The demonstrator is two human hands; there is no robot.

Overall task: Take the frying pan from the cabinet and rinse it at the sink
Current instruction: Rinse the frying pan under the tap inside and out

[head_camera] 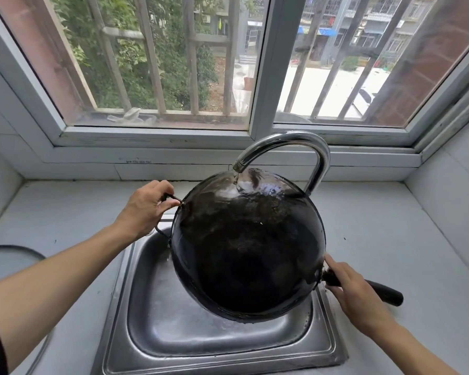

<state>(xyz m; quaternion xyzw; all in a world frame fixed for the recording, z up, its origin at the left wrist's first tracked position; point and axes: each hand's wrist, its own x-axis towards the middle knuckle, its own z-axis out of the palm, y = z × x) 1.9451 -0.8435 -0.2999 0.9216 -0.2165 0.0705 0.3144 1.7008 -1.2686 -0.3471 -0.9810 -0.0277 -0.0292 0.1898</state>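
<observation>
Grey desk [377,226] surrounds the sink [217,345]; above it, the frying pan [247,244] is tilted underside-up beneath the faucet [290,143] so water sheets off. Left hand [144,209] fingers curl round the loop handle [171,198]; right hand [355,293] fingers wrap the long handle [382,290], steadying the tilt.

Grey counter [377,228] w/ inset sink [217,336] (steel).

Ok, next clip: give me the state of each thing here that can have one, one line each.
Frying pan: held tilted over the sink, underside toward the camera, wet near the top.
Tap: running, a thin stream landing on the pan.
Sink: wet, not filled.
Left hand: fingers curled round the pan's small loop handle.
Right hand: gripping the long black handle.
Window: barred outside; cannot tell if open.
</observation>
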